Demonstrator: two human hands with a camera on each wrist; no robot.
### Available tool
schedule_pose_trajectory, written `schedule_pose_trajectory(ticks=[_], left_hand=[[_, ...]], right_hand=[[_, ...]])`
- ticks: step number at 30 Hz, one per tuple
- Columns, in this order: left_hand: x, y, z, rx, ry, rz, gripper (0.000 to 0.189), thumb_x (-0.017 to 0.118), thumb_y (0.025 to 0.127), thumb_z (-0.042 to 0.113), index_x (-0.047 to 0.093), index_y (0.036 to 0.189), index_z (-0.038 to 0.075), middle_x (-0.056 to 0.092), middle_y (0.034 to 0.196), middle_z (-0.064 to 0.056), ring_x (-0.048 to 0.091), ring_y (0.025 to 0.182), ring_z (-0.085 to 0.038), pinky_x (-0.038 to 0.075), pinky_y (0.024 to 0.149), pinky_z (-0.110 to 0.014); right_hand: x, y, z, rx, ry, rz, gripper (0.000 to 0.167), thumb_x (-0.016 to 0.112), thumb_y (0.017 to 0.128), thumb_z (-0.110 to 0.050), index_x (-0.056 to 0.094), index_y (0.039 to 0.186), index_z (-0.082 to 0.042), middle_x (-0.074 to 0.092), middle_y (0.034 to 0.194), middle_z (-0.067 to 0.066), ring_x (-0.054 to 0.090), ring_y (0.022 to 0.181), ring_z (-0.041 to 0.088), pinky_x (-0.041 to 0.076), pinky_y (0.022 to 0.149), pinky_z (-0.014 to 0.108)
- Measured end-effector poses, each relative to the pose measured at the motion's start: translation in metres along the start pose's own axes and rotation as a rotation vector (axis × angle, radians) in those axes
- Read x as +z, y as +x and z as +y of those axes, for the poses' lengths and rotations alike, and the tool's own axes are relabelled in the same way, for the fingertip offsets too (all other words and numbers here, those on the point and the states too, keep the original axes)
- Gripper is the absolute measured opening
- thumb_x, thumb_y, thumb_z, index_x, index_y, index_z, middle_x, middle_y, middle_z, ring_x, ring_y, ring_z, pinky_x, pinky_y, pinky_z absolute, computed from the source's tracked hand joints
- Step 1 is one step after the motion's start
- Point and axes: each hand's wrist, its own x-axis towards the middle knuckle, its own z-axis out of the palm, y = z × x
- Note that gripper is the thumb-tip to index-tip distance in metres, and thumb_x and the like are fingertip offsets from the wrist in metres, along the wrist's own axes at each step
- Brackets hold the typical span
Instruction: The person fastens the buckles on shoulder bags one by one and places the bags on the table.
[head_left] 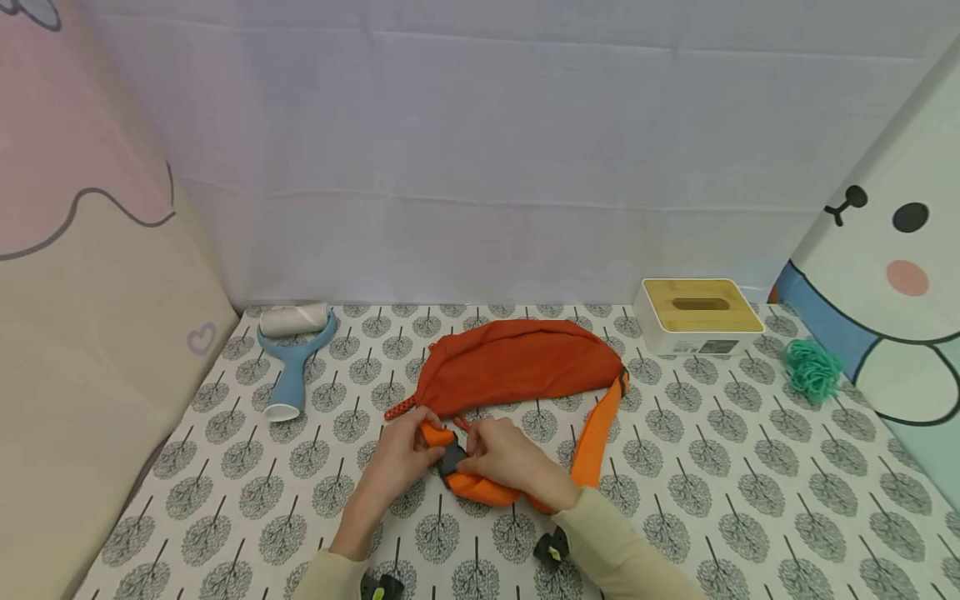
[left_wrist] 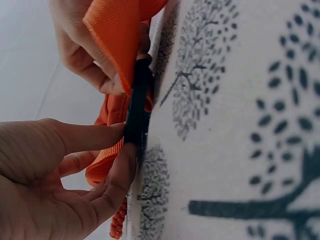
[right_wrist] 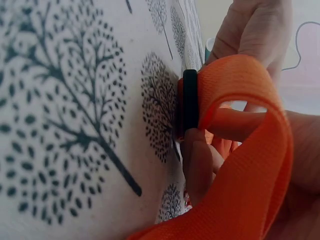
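An orange-red waist bag (head_left: 525, 362) lies on the patterned cloth, its bright orange strap (head_left: 597, 433) looping toward me. Between my hands is the strap's black buckle (head_left: 452, 459), its halves together as far as I can see. My left hand (head_left: 401, 454) pinches the buckle's left end between thumb and fingers, as the left wrist view shows at the dark buckle edge (left_wrist: 137, 107). From the other side my right hand (head_left: 504, 454) pinches the buckle's right end. In the right wrist view a strap loop (right_wrist: 265, 165) partly hides that hand.
A blue-handled lint roller (head_left: 295, 358) lies at the back left. At the back right stands a white tissue box (head_left: 697, 317) with a wooden lid, and a teal bundle of yarn (head_left: 813, 371) is beside it. A pale curtain (head_left: 450, 167) hangs behind the table.
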Motion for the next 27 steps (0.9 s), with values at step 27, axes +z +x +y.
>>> schedule_pose_trajectory(ticks=[27], left_hand=[[-0.0047, -0.0010, -0.0075, 0.013, -0.035, -0.030, 0.031, 0.071, 0.083, -0.005, 0.065, 0.112, 0.006, 0.057, 0.077, -0.002, 0.052, 0.066, -0.013, 0.044, 0.057, -0.024]], right_hand=[[-0.0039, 0.0015, 0.0048, -0.033, -0.005, 0.030, 0.023, 0.063, 0.096, -0.024, 0.063, 0.077, -0.011, 0.054, 0.065, -0.005, 0.045, 0.056, 0.009, 0.037, 0.054, 0.023]])
